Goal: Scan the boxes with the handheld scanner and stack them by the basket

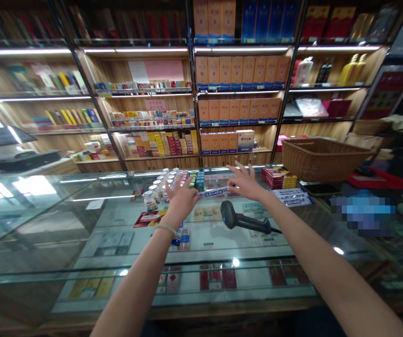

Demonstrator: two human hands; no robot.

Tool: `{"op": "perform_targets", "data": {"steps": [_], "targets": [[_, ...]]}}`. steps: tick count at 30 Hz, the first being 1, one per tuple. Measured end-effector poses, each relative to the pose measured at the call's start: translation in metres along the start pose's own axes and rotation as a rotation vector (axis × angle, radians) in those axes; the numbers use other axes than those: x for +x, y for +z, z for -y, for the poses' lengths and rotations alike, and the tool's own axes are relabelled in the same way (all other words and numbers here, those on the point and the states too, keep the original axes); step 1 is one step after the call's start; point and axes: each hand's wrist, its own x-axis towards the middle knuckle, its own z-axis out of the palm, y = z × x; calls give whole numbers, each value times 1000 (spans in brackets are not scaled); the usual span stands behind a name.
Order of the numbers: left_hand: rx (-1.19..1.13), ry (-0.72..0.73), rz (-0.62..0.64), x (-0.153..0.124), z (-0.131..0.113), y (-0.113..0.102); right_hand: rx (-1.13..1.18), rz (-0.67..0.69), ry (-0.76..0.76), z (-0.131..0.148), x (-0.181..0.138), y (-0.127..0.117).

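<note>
Both my arms reach forward over a glass counter [82, 220]. Between my hands is a long, thin white-and-blue carton [214, 192], held level. My left hand [182, 199] grips its left end, fingers partly spread. My right hand [245, 183] holds its right end with the thumb and lower fingers, the other fingers fanned out. Just below my right wrist a black barcode scanner [243, 220] lies on the glass.
Small bottles and gum tubs [168, 182] stand behind my left hand. A stack of red cartons [279, 178] and a wicker basket [323, 157] sit at the right. Shelves of boxed goods [236, 70] fill the back wall. Cigarette packs lie inside the counter.
</note>
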Motion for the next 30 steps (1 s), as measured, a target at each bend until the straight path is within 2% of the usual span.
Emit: {"op": "perform_targets", "data": {"steps": [7, 11, 19, 30], "targets": [[-41, 44, -43, 24, -19, 17, 26, -117, 106, -40, -17, 9], [-45, 77, -101, 35, -25, 24, 52, -188, 133, -52, -21, 13], [-27, 147, -242, 50, -29, 35, 78, -329, 192, -53, -15, 19], [-38, 236, -371, 36, -35, 48, 206, -417, 328, -50, -24, 40]]}}
